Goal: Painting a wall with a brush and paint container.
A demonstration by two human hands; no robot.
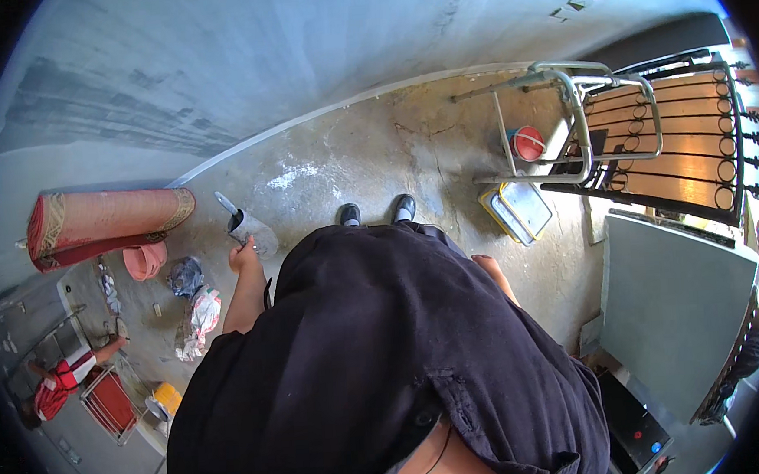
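Note:
My left hand (243, 256) is out to the left of my body, with its fingers closed round a grey speckled holder (261, 236). From the holder's dark mouth sticks a light, flat blade or handle (225, 202); its exact kind I cannot make out. My right hand (485, 263) hangs low at my right side. Dark clothing and my forearm hide most of it, so its fingers do not show clearly. Nothing is visible in it. The bare concrete floor (366, 155) lies under my black shoes.
At left are a rolled red carpet (118, 220), a pink bucket (145, 261) and plastic bags (204, 315). Another person in red (57, 384) sits beyond. At right stand a metal frame (583, 129), a red bucket (528, 144), a tray (524, 211) and an iron gate (669, 132).

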